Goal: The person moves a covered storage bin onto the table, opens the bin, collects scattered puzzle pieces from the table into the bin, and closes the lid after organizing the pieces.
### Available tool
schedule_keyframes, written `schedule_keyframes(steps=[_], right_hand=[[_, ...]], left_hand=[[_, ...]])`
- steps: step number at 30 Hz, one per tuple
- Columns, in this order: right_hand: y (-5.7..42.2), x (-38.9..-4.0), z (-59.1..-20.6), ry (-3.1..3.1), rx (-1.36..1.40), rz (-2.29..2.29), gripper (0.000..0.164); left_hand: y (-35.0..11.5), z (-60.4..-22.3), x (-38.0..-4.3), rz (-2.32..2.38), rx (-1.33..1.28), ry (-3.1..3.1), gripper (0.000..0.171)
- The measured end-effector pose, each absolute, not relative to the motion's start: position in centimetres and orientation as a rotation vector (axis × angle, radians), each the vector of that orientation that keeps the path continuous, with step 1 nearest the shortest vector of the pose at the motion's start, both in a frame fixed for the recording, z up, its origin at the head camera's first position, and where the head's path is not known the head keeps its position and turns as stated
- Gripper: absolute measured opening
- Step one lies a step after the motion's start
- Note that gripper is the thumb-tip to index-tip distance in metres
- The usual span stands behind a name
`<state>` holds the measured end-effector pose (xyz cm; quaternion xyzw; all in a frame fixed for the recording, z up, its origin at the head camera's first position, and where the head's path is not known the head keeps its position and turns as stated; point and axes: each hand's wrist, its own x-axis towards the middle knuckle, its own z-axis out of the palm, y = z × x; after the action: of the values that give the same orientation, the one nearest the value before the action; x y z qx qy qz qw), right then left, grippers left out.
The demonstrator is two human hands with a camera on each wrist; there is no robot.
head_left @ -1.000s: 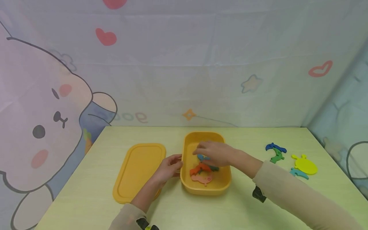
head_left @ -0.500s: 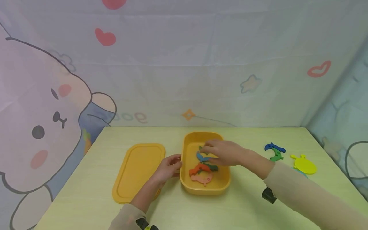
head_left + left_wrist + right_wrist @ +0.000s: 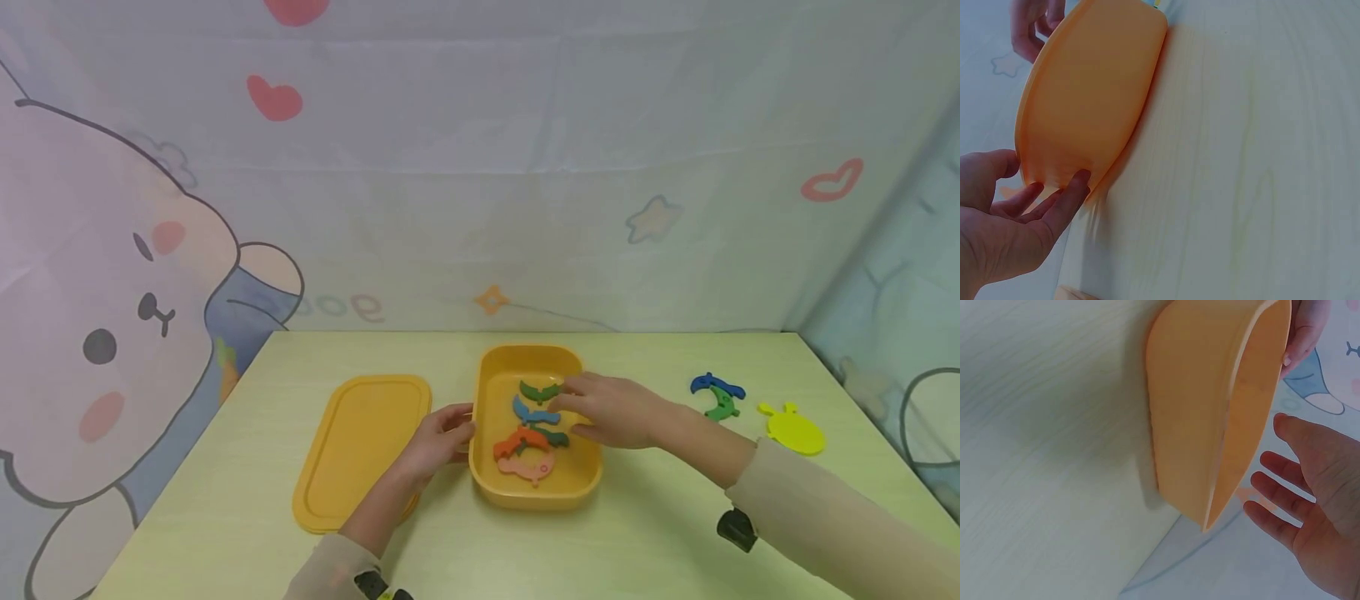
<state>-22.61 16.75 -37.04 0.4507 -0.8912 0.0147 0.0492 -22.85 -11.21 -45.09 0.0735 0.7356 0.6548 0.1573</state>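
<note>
A yellow plastic box (image 3: 495, 383) stands in the middle of the table in the head view. Several flat animal-shaped pieces lie inside: a green one (image 3: 537, 392), a blue one (image 3: 531, 412), a dark green one (image 3: 557, 437), an orange one (image 3: 517, 442) and a pink one (image 3: 531, 468). My left hand (image 3: 1029, 219) touches the box's outer wall with its fingertips, the thumb at the rim. Over the right rim hovers my right hand (image 3: 618, 410), fingers spread and slightly bent. The right wrist view shows nothing between its fingers.
Left of the box lies a flat yellow lid (image 3: 360, 450). Toward the right of the table are a dark blue piece (image 3: 717, 385), a green piece (image 3: 723, 404) and a bright yellow piece (image 3: 797, 433). A printed curtain (image 3: 525, 167) hangs behind.
My right hand has drawn back to the right, from over the pieces to the box's right rim, uncovering the green and blue pieces. The left hand has stayed in place.
</note>
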Motion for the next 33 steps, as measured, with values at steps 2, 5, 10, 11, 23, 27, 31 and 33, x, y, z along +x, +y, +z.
schedule_keyframes(steps=[2,5,10,11,23,27,31,33], right_hand=[[17.2,-22.4,-37.2,-2.711,1.369,0.063,0.029],[18.0,-22.2,-37.4,-2.689,1.357,0.088,0.03],[19.4,-21.8,-37.2,-2.654,1.318,0.095,0.032],[19.7,-21.6,-37.0,-2.648,1.311,0.098,0.033],[23.5,-21.2,-36.4,-2.613,1.184,0.076,0.035],[24.9,-20.9,-36.6,-2.648,1.121,0.083,0.035],[26.3,-20.5,-36.9,-2.656,1.084,0.106,0.036],[27.0,-20.2,-37.1,-2.655,1.074,0.121,0.037]], left_hand=[[-11.2,-45.0,-22.8,1.875,0.207,2.104,0.045],[-11.1,-44.9,-22.7,1.878,0.202,2.104,0.045],[-11.1,-44.7,-22.6,1.88,0.194,2.109,0.045],[-11.1,-44.7,-22.7,1.878,0.189,2.11,0.045],[-11.3,-44.4,-22.8,1.862,0.178,2.115,0.045],[-11.3,-43.6,-22.4,1.838,0.174,2.122,0.045],[-11.3,-43.5,-22.3,1.827,0.175,2.126,0.045],[-11.3,-43.8,-22.4,1.833,0.175,2.123,0.045]])
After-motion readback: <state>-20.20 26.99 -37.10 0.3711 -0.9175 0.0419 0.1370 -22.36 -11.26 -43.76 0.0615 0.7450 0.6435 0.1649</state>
